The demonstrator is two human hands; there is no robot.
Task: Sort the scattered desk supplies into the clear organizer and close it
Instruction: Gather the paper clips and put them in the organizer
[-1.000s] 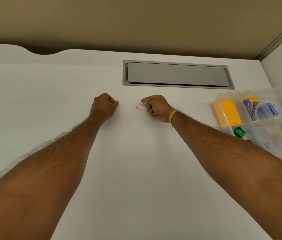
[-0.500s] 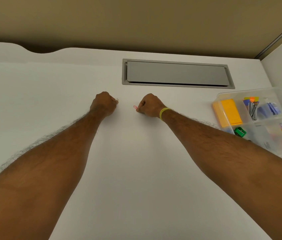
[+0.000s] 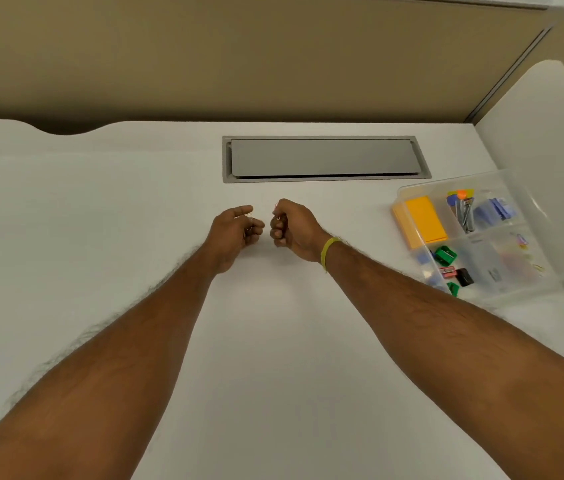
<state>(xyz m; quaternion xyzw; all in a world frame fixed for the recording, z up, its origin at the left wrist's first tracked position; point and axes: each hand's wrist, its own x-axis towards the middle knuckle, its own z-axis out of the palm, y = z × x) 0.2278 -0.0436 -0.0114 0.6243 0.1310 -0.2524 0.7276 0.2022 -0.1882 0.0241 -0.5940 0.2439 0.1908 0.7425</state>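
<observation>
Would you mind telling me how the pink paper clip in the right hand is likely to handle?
The pink paper clip is thin wire pinched in the right hand, so probably very light and easily dropped. It looks flat, so it would likely slide rather than roll.

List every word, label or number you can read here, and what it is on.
None can be read. The items in the clear organizer, such as the orange pad and green sharpener, show no legible print; any marks there are too small and blurred.
</observation>
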